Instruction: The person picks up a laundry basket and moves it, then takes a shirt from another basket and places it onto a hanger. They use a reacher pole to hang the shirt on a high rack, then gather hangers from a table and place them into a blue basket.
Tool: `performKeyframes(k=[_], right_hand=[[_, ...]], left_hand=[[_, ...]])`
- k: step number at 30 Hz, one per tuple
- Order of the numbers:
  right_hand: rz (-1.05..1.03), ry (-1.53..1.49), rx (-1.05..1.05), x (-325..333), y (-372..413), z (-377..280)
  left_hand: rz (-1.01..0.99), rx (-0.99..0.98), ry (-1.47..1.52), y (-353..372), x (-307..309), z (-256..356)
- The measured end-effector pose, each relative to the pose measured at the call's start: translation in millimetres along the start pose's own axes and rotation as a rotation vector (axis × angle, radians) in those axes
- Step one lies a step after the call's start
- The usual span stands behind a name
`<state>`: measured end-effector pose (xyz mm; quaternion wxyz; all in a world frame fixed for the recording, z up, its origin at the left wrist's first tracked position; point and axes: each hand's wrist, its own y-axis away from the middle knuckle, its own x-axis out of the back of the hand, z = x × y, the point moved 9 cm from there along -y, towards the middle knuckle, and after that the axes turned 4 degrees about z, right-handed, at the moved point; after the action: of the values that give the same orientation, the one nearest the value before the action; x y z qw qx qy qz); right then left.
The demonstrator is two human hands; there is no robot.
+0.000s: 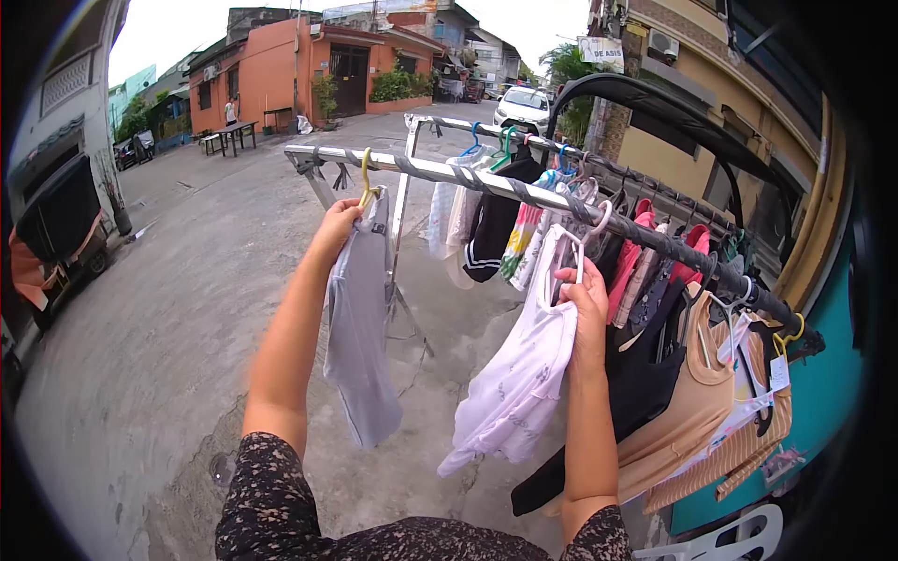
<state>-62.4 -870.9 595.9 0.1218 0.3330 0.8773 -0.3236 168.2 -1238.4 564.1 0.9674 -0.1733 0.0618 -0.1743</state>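
Note:
My left hand (340, 224) is closed at the shoulder of a grey garment (363, 327), just below its yellow hanger (366, 178), which hooks over the front rail (449, 172) near its far end. Farther along, my right hand (586, 297) is closed around the neck and hanger of a pale lilac top (519, 374). Its pale pink hanger (599, 224) hooks on the same rail. The lilac top swings out toward the left, its hem hanging free. A black garment (645, 393) and a tan tank top (697, 393) hang to the right of my right hand.
A second rail behind holds several garments, among them a black one with white stripes (500, 229). A white plastic chair (730, 538) stands at lower right. Concrete road (168, 327) stretches left, with a parked tricycle (61, 224). A white car (522, 107) and a distant person (230, 110) are beyond.

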Motion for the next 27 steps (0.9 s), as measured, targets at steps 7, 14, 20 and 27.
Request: performKeyframes(k=[7, 14, 20, 27], right_hand=[[-0.16, -0.023, -0.005, -67, -1, -1], [-0.212, -0.081, -0.084, -131, -21, 34], [-0.171, -0.108, -0.114, -108, -28, 97], [0.082, 1.307, 0.831, -40, 58, -70]], left_hand=[[0.183, -0.621, -0.457, 113, -31, 139], [-0.401, -0.219, 0.032, 159, -137, 70], [-0.386, 0.08, 0.183, 177, -166, -28], [-0.274, 0.136, 0.24, 191, -154, -90]])
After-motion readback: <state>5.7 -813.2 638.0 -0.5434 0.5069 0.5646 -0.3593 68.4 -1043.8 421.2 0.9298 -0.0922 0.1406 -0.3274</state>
